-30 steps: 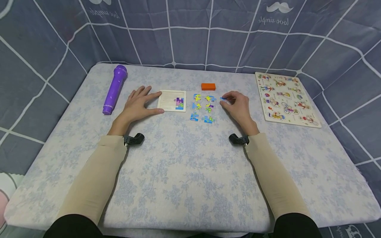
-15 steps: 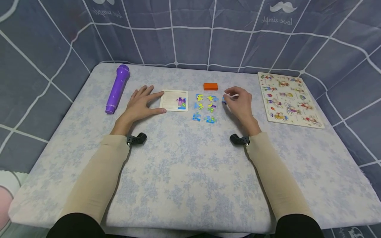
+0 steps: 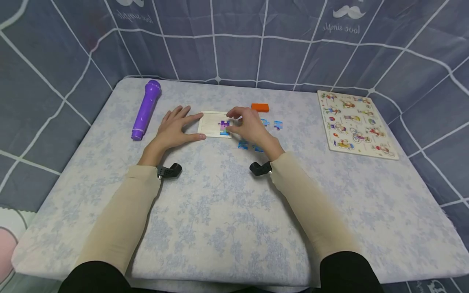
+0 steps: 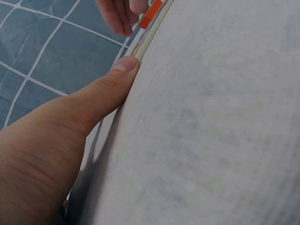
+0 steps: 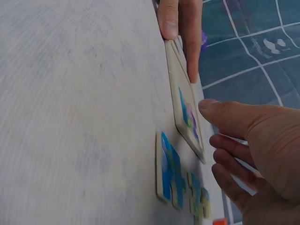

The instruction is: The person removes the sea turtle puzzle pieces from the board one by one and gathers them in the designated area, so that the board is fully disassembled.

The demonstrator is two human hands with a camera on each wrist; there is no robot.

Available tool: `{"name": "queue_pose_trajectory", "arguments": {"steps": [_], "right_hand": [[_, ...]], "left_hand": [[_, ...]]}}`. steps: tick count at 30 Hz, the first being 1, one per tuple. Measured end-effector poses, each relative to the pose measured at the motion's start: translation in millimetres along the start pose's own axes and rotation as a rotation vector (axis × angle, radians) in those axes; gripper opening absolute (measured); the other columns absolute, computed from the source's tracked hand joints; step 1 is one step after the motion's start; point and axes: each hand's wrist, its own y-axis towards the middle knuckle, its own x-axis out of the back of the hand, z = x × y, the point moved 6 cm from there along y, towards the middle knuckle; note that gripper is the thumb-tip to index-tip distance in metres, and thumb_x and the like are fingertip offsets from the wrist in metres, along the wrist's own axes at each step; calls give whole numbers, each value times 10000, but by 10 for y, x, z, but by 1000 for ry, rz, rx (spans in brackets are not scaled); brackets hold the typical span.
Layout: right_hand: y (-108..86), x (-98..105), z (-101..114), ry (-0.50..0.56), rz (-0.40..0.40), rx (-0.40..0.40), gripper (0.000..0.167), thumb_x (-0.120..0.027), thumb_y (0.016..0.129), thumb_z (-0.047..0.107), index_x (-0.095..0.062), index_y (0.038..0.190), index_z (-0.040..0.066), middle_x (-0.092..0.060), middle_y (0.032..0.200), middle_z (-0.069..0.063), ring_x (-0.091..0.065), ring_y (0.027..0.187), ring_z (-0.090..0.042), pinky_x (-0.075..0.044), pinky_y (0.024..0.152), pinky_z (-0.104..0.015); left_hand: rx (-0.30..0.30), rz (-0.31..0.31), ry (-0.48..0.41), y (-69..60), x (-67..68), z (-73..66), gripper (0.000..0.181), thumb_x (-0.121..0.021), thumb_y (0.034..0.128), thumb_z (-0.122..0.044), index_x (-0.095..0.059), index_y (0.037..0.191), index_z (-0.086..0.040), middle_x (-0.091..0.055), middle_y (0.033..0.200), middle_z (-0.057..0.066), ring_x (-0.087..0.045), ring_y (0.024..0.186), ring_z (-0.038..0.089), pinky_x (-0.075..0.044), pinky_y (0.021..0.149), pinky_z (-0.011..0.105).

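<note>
A shallow wooden puzzle tray (image 3: 210,126) lies flat on the table, with joined purple, green and blue pieces (image 3: 224,127) in its right side. My left hand (image 3: 174,127) rests at the tray's left edge, thumb and index finger extended against it. My right hand (image 3: 250,127) is over the tray's right edge, thumb and index fingertip apart. In the right wrist view, nothing shows between its thumb (image 5: 211,108) and fingers. Loose puzzle pieces lie to the tray's right, including a blue one (image 3: 278,125); the right hand hides several of them.
An orange block (image 3: 260,108) lies behind the loose pieces. On the left is a purple microphone-shaped toy (image 3: 146,110). A wooden board with picture figures (image 3: 357,124) lies at the right. A grey grid-patterned curtain (image 3: 238,53) hangs behind the table.
My right hand has left the blue piece at the far right of the loose ones and moved left to the tray. My left hand has stayed at the tray's left edge.
</note>
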Motion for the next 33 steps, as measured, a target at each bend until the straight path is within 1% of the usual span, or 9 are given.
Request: {"name": "queue_pose_trajectory", "arguments": {"steps": [4,8,11,14,17,22,25,29,33], "right_hand": [[87,-119,51,-65,47,12,451,-826,941,230,-682,1337,68,-708,1272,-83,-580,1150,-253,-519,1042,-368],[101,-138,45,-110,53,21,457,-833,936,244,-679,1329,69,-727,1248,-76,-564,1106,-238,-488,1019,-376],[123,-140,53,-126,72,20,457,-829,938,245,-679,1333,71,-726,1263,-77,-566,1124,-237,-477,1043,-380],[176,-152,93,-156,129,18,452,-823,943,236,-679,1334,63,-720,1281,-90,-573,1159,-246,-461,1092,-385],[252,-165,146,-197,209,20,443,-817,948,214,-674,1333,48,-705,1279,-109,-575,1175,-259,-445,1123,-391],[353,-183,170,-192,332,5,465,-801,955,172,-635,1368,37,-654,1290,-121,-561,1190,-262,-450,1130,-387],[380,-192,155,-183,379,-1,488,-785,965,153,-606,1401,29,-627,1319,-130,-547,1208,-264,-450,1141,-378],[404,-191,144,-166,399,-2,486,-780,963,123,-596,1400,17,-616,1321,-138,-544,1205,-265,-450,1144,-370],[426,-190,153,-142,397,4,447,-811,937,112,-623,1330,15,-632,1258,-137,-549,1154,-263,-459,1118,-363]], "left_hand": [[-3,-2,2,0,4,-9,901,-757,883,-628,-411,1638,-278,-152,1772,145,-23,1648,380,54,1326,587],[-12,4,7,20,-4,-37,908,-746,882,-649,-407,1640,-284,-152,1773,140,-18,1649,377,56,1327,584],[-10,4,13,27,-2,-35,907,-739,885,-654,-401,1643,-289,-149,1774,135,-18,1650,373,56,1327,580],[-3,7,13,19,0,-19,907,-734,891,-654,-392,1647,-287,-140,1775,138,-12,1650,374,61,1326,582],[4,9,10,4,0,-4,906,-733,895,-650,-387,1649,-285,-137,1775,140,-9,1650,372,62,1326,582],[12,1,0,-21,3,0,895,-747,894,-629,-402,1643,-282,-143,1775,138,-16,1650,370,58,1327,579],[7,0,-1,-23,-1,-6,894,-747,892,-633,-406,1640,-283,-144,1775,136,-16,1650,369,58,1327,579],[0,-2,1,-9,-5,-6,901,-741,891,-649,-402,1642,-285,-144,1776,131,-17,1651,366,59,1328,577],[4,-9,-2,-13,-6,7,897,-753,888,-630,-411,1639,-277,-147,1775,134,-21,1650,370,53,1328,579]]}}
